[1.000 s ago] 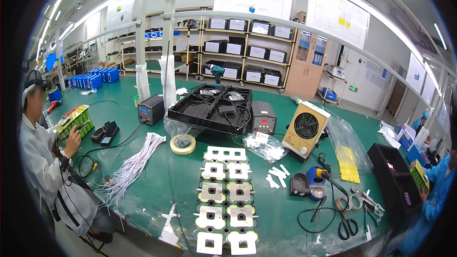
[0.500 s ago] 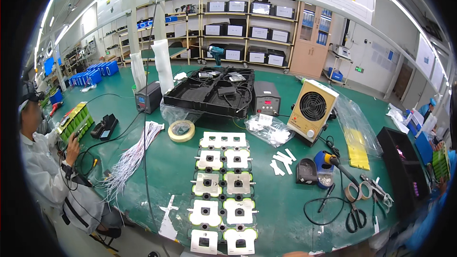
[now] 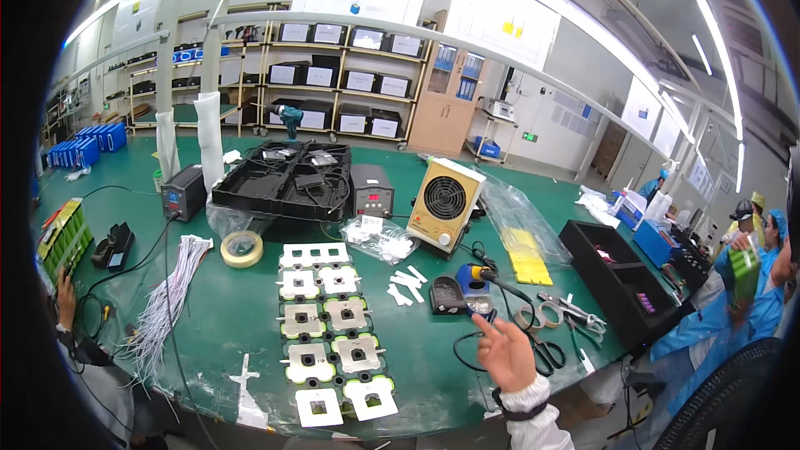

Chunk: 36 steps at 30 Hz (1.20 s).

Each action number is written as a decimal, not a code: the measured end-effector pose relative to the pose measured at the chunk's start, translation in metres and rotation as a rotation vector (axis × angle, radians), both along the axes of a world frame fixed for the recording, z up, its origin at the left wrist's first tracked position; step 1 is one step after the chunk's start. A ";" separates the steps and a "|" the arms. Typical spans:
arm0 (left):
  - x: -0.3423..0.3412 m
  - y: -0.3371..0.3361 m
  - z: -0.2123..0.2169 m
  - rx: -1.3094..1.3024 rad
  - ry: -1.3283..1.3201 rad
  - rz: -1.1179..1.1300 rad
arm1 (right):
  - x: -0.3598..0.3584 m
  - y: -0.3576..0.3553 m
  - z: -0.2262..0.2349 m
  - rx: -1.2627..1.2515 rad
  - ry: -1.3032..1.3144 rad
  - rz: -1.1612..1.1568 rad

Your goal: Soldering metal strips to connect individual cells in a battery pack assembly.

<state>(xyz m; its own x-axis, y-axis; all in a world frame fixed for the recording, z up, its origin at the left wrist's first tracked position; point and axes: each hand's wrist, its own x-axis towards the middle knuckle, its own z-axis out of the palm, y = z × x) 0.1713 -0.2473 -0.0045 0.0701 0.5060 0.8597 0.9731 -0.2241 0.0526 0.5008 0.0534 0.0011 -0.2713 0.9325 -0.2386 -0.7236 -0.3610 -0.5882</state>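
My right hand reaches in from the lower edge with its fingers spread, holding nothing. It is over the bench beside a soldering iron in its blue stand and near black-handled scissors. To its left lies a battery module: two columns of round-cell blocks, with nickel-coloured plates and white square-holed sheets on top. My left hand is out of view. Two tape rolls and pliers lie just beyond the scissors.
A fan unit, a soldering station and a black tray stand behind the module. White wires and a tape roll lie left. A black bin stands right. Co-workers are at both sides.
The view has swung right, so the bench things sit further left. My right hand has come up from the lower edge into view, open above the bench.
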 end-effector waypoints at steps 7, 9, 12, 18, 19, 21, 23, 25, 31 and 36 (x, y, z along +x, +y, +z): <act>-0.005 0.010 0.003 0.074 -0.025 0.050 | -0.016 0.108 0.012 -0.035 -0.016 -0.116; -0.004 0.017 0.006 0.145 -0.024 0.037 | -0.014 0.122 0.019 -0.115 -0.011 -0.137; 0.000 0.019 0.014 0.086 -0.038 -0.001 | -0.011 0.113 0.022 0.063 -0.280 -0.252; 0.001 0.021 0.020 0.036 -0.069 0.041 | -0.030 0.049 -0.011 0.704 -1.181 -0.739; 0.000 0.021 0.021 0.053 -0.055 0.055 | -0.031 0.034 -0.021 0.799 -1.291 -0.737; -0.001 0.020 0.023 0.027 -0.065 0.092 | -0.038 0.024 -0.033 1.129 -1.507 -0.729; -0.004 0.023 0.025 0.062 -0.035 0.096 | -0.041 0.019 -0.038 1.103 -1.548 -0.589; -0.005 0.027 0.028 0.077 -0.015 0.097 | -0.042 0.012 -0.035 1.081 -1.580 -0.454; -0.009 0.045 0.035 0.103 0.031 0.098 | -0.043 -0.071 0.009 1.214 -1.258 -0.499; -0.010 0.054 0.038 0.134 0.042 0.073 | -0.046 -0.126 0.068 1.883 -1.000 -0.469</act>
<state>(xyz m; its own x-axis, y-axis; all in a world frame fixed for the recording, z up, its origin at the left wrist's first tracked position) 0.1611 -0.1932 0.0337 0.0751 0.3917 0.9170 0.9878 -0.1552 -0.0146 0.4543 -0.0725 0.0694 -0.4190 0.1196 0.9001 0.1210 0.9898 -0.0752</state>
